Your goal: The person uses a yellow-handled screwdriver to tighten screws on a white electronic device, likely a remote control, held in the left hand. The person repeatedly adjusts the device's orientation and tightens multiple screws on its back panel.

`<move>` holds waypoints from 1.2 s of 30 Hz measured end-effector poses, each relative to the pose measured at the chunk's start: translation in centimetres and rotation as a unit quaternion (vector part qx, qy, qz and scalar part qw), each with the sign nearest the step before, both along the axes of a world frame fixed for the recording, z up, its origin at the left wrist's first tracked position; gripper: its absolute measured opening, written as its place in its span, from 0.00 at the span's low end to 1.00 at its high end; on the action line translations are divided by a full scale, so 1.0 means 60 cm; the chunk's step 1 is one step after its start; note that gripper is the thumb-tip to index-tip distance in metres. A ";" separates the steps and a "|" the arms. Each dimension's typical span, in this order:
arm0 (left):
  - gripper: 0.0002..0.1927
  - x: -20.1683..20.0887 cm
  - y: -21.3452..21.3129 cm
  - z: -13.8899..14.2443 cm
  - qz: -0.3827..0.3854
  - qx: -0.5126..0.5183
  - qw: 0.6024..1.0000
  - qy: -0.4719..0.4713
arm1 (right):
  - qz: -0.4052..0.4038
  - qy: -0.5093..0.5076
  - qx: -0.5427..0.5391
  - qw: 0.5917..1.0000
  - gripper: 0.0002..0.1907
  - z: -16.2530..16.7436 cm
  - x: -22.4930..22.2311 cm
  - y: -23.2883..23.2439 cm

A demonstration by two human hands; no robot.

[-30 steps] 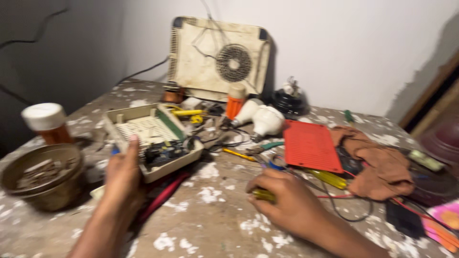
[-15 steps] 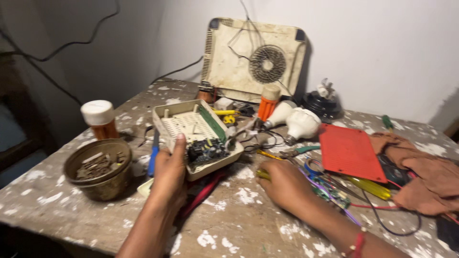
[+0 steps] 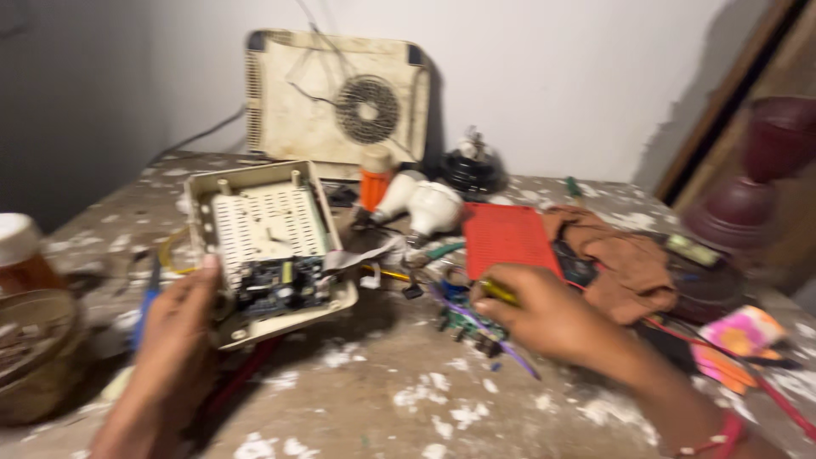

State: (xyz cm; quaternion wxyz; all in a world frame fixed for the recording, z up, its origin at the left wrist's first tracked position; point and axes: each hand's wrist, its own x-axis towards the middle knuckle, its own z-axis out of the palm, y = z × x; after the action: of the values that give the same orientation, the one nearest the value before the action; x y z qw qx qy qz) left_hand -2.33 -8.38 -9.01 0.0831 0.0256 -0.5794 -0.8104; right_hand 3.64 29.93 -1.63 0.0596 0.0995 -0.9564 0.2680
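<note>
The casing has been tilted up off the worktop since the earlier frame, gripped at its edge by the left hand; a yellow tool is clenched in the right hand.

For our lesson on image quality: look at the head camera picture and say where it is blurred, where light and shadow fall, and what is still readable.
Head view: motion blur smears the whole frame, worst on the left hand and the bowl; the open cream casing and right hand remain recognisable; the white wall is evenly lit, the left corner falls into shadow; no strong glare.
</note>
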 end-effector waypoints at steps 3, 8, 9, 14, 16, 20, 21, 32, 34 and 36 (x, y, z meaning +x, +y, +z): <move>0.26 -0.001 0.007 0.006 0.017 -0.092 0.994 -0.056 | -0.024 -0.062 0.049 0.997 0.13 0.020 0.052 0.092; 0.27 -0.007 0.037 0.010 -0.077 -0.057 0.992 -0.085 | 0.050 -0.064 0.032 0.996 0.11 -0.031 0.099 0.151; 0.27 -0.007 0.044 0.012 -0.089 -0.056 0.991 -0.086 | 0.068 -0.049 0.042 0.996 0.11 -0.042 0.101 0.155; 0.25 0.001 0.059 0.019 -0.036 -0.068 0.989 -0.122 | 0.077 -0.020 0.096 0.992 0.11 -0.064 0.102 0.161; 0.25 0.002 0.058 0.013 -0.040 -0.085 0.991 -0.092 | 0.088 0.014 0.087 0.992 0.11 -0.050 0.101 0.160; 0.25 -0.012 0.064 -0.011 -0.053 -0.120 0.991 -0.003 | 0.066 0.078 0.055 0.993 0.11 -0.006 0.091 0.138; 0.25 -0.016 0.062 -0.014 -0.050 -0.135 0.989 0.023 | 0.043 0.082 0.055 0.994 0.11 0.000 0.087 0.124; 0.24 -0.008 0.071 -0.007 -0.074 -0.130 0.988 0.023 | 0.075 0.169 0.018 0.983 0.14 -0.002 0.017 -0.083; 0.24 -0.005 0.071 -0.005 -0.078 -0.121 0.989 0.020 | 0.051 0.161 0.015 0.986 0.15 -0.006 0.005 -0.103; 0.23 -0.003 0.071 -0.005 -0.084 -0.116 0.989 0.024 | 0.037 0.152 0.009 0.988 0.15 -0.011 -0.005 -0.117</move>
State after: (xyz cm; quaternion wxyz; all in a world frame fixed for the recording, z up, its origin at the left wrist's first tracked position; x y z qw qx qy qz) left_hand -2.53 -4.13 -9.29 0.0313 -0.0528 -0.6673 -0.7423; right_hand 3.32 22.90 -2.28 0.1931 0.1746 -0.9345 0.2428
